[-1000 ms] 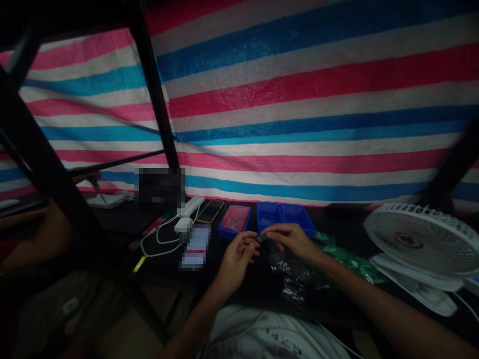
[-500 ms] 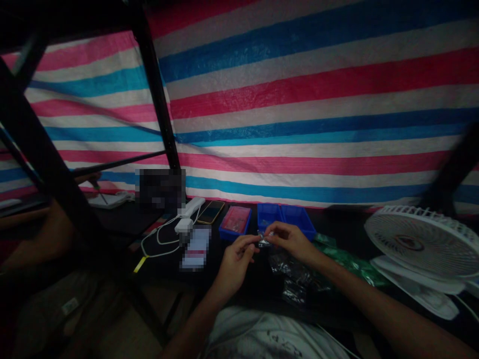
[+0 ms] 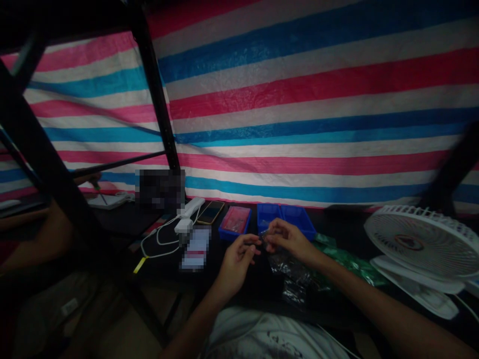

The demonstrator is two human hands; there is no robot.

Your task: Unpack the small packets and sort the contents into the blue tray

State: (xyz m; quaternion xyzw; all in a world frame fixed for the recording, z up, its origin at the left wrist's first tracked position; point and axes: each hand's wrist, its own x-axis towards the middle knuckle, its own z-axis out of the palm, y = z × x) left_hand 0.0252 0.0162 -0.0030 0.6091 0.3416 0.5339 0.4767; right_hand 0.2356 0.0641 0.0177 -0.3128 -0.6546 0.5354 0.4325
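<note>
A small shiny plastic packet (image 3: 265,238) sits between my hands over the black table top (image 3: 164,254). My right hand (image 3: 288,239) pinches it with curled fingers. My left hand (image 3: 237,262) is curled just beside it, and the dim picture does not settle whether those fingertips grip it. Below my right hand lies a crumpled clear plastic bag (image 3: 290,271), with a green plastic bag (image 3: 348,262) to its right. Two blue trays (image 3: 284,217) stand just beyond my hands.
Further left are a blue tray with a pink lining (image 3: 235,222), a phone (image 3: 210,212), a white charger with cables (image 3: 183,226) and a blurred card (image 3: 195,248). A white fan (image 3: 421,244) stands at right. At far left, a co-worker's hand (image 3: 88,179) holds a tool.
My hands have shifted slightly up and closer together, and the packet now sits more within my right hand's fingers. The view has barely moved.
</note>
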